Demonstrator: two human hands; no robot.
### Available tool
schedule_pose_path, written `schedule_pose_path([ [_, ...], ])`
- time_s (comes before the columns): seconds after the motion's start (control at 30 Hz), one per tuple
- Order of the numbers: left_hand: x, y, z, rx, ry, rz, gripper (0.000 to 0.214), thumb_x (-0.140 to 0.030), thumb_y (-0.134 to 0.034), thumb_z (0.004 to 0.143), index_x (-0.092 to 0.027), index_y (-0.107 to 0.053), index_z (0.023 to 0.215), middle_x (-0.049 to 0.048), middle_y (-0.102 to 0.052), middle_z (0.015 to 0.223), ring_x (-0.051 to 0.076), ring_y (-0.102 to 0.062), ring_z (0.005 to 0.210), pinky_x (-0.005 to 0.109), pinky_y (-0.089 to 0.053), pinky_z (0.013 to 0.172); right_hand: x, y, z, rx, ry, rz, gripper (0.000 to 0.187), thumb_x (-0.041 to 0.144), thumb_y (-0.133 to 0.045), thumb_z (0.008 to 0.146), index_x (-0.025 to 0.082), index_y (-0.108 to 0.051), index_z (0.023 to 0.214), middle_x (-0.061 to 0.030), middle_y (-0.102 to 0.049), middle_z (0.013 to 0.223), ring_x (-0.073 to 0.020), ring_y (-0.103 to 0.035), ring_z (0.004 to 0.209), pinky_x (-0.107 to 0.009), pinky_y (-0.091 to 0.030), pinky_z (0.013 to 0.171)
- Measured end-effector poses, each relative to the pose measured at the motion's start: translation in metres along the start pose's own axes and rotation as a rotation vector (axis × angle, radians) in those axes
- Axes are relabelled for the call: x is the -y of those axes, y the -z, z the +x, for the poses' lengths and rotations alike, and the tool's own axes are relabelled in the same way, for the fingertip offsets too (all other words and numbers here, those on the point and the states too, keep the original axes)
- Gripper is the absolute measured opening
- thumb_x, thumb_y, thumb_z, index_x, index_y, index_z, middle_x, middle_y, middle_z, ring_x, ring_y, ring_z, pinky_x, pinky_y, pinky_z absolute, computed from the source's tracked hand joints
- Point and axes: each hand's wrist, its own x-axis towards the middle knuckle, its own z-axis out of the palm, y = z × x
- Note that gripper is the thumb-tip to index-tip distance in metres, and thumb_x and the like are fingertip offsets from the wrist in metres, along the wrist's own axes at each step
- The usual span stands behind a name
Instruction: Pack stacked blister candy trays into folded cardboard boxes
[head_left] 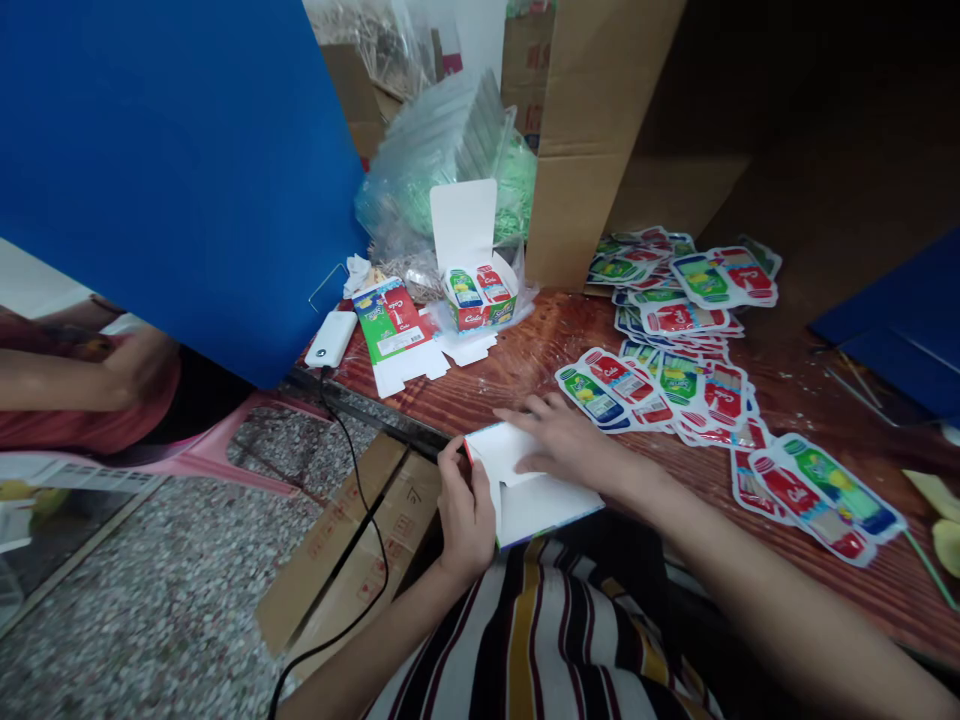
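White-lined cardboard carton (551, 512), partly folded, sits above the lap at the wooden table's (517, 350) near edge. The left hand (466, 520) pinches its left side; the right hand (566, 442), fingers loosely spread, lies over its flap without gripping. Beyond stands an open Cola-printed box (480, 316); bottle-shaped packets (701, 385) pile rightward.
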Motion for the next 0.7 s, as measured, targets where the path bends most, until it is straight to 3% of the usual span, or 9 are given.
schedule_pose_path([
  [0.13, 0.004, -0.002, 0.0, -0.006, -0.002, -0.018, 0.036, -0.035, -0.039, 0.097, -0.02, -0.038, 0.13, 0.0115, -0.058, 0.114, 0.02, -0.057, 0.101, 0.033, -0.045, 0.087, -0.003, 0.001, 0.003, 0.024, 0.0, -0.015, 0.078, 0.034, -0.071, 0.078, 0.024, -0.036, 0.147, -0.0155, -0.053, 0.125, -0.0343, -0.044, 0.109, -0.047, -0.044, 0.089],
  [0.27, 0.003, -0.002, 0.001, 0.01, -0.006, -0.017, 0.035, -0.035, -0.039, 0.097, -0.02, -0.038, 0.129, 0.0113, -0.057, 0.114, 0.019, -0.057, 0.1, 0.033, -0.045, 0.086, -0.01, 0.013, 0.004, 0.088, 0.106, 0.122, 0.066, 0.044, -0.06, 0.086, 0.023, -0.04, 0.145, -0.0134, -0.053, 0.132, -0.0318, -0.045, 0.116, -0.046, -0.039, 0.098],
  [0.43, 0.001, -0.002, 0.0, 0.002, 0.011, -0.019, 0.036, -0.036, -0.04, 0.096, -0.021, -0.038, 0.129, 0.0098, -0.057, 0.109, 0.019, -0.056, 0.098, 0.033, -0.044, 0.087, -0.006, 0.017, 0.008, 0.095, -0.015, 0.131, 0.061, 0.031, -0.069, 0.079, 0.025, -0.051, 0.137, -0.0127, -0.052, 0.133, -0.034, -0.045, 0.121, -0.048, -0.039, 0.099],
  [0.57, 0.003, 0.001, 0.001, 0.007, 0.063, -0.083, 0.043, -0.04, -0.042, 0.095, -0.021, -0.036, 0.132, 0.0066, -0.054, 0.101, 0.017, -0.056, 0.089, 0.03, -0.047, 0.079, -0.024, 0.009, 0.0, -0.082, -0.012, 0.437, 0.086, 0.045, -0.076, 0.071, 0.025, -0.037, 0.145, -0.0113, -0.039, 0.147, -0.0301, -0.039, 0.132, -0.045, -0.034, 0.108],
  [0.63, 0.004, 0.002, 0.002, 0.003, 0.101, -0.129, 0.045, -0.042, -0.046, 0.093, -0.022, -0.036, 0.132, 0.0041, -0.052, 0.097, 0.015, -0.055, 0.083, 0.027, -0.047, 0.073, -0.037, 0.003, -0.008, -0.138, -0.126, 0.686, 0.093, 0.052, -0.073, 0.071, 0.022, -0.031, 0.148, -0.0125, -0.043, 0.144, -0.029, -0.045, 0.128, -0.045, -0.038, 0.106],
  [0.7, 0.003, 0.005, 0.0, 0.011, 0.114, -0.17, 0.043, -0.042, -0.05, 0.091, -0.023, -0.041, 0.129, 0.0028, -0.052, 0.095, 0.013, -0.054, 0.079, 0.024, -0.046, 0.07, -0.043, -0.004, -0.016, -0.091, -0.258, 0.916, 0.086, 0.055, -0.07, 0.074, 0.019, -0.038, 0.145, -0.0132, -0.052, 0.137, -0.0284, -0.054, 0.12, -0.044, -0.044, 0.101],
])
